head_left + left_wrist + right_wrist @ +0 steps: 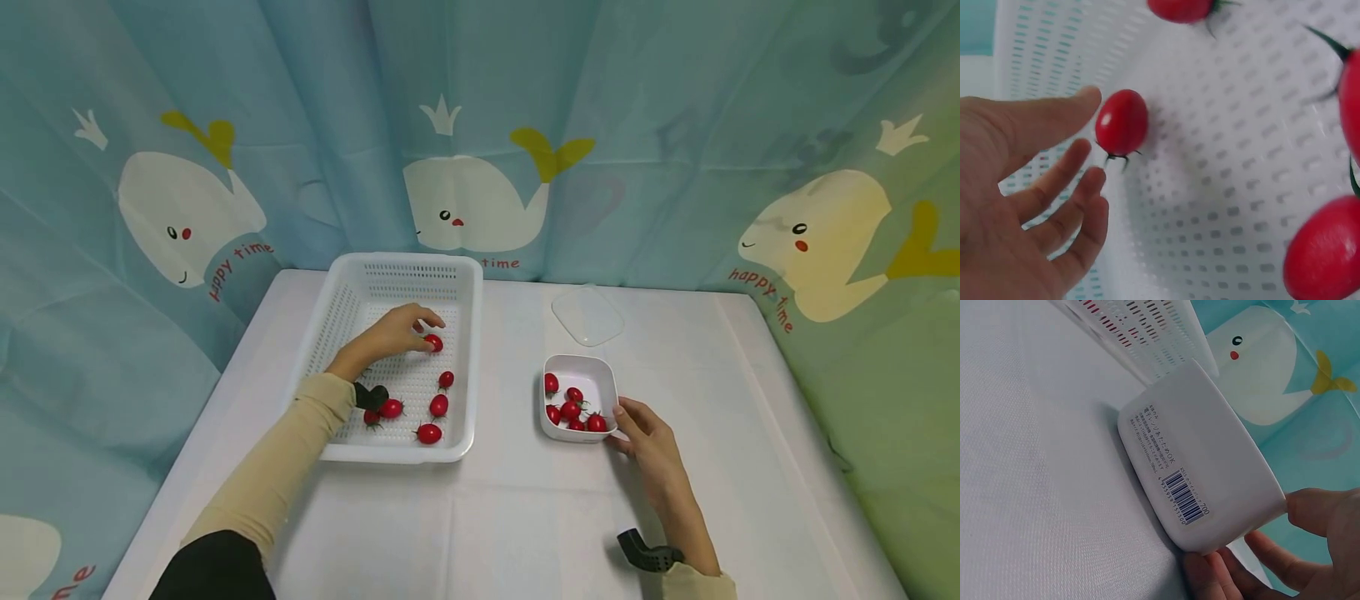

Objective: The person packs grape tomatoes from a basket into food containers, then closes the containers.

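Tomato (1122,122) | left wrist view: long axis near-vertical, stem down | left hand (397,332): thumb, fingers apart | right hand (651,442): gripping box (573,435)

Beige sleeves (262,471), black wrist devices (648,553)

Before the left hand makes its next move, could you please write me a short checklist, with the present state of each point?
1. Left hand at a tomato in the basket: ok, thumb tip right by it.
2. Tomato securely gripped: not ok, the fingers are not closed round it.
3. Right hand holding the small box: ok, at its side.
4. Box uncovered: ok, the clear lid lies apart on the table.
5. Room in the box: ok, bare bottom shows beside the tomatoes inside.
6. Box completely flat: cannot tell, fingers hide its lower corner.
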Available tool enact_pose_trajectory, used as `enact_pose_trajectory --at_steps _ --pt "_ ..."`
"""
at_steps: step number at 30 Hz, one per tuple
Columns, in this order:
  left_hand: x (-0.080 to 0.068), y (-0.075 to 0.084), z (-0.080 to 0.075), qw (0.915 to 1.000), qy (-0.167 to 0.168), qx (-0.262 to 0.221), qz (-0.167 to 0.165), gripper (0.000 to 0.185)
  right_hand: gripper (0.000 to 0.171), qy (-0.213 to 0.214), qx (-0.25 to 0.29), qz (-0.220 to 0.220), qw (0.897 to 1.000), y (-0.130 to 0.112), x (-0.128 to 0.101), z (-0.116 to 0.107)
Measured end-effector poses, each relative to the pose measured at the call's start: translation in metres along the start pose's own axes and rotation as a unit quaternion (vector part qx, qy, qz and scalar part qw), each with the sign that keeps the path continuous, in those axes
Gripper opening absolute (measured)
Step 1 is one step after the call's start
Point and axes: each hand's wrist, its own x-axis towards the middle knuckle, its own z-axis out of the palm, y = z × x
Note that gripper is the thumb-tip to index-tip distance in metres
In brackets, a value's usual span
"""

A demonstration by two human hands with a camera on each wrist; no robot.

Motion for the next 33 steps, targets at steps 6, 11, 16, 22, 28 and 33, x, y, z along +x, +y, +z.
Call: enact_pose_trajectory --at_steps 6,11,16,22,28,33 --pt "0.0001 -0.0028 0.0022 0.999 -0.006 0.044 -0.01 0.041 0.061 0.0 0.0 -0.001 1.0 0.0012 0.0001 -0.0004" --pt "0.001 -0.0063 0.003 0.9974 -0.001 0.071 -0.002 0.035 0.062 -0.001 0.001 -0.002 1.0 0.0017 0.0008 -0.0006" --pt "0.0008 -0.0079 0.0043 0.9955 0.0 0.095 0.002 0.032 0.061 -0.004 0.003 -0.004 1.0 0.0014 0.0009 -0.0007" --pt "-0.0016 -0.0043 0.0048 0.9946 -0.002 0.104 -0.002 0.031 0.062 -0.005 0.006 -0.005 1.0 0.0002 0.001 -0.0005" --pt "-0.001 -0.0039 0.0051 0.994 0.003 0.109 -0.003 0.031 0.062 -0.002 0.003 -0.001 1.0 -0.0003 0.0011 -0.0001" --pt "-0.0018 -0.0017 0.0039 0.9937 0.011 0.112 0.003 0.033 0.061 0.002 0.009 -0.006 1.0 0.0007 0.0003 0.0013"
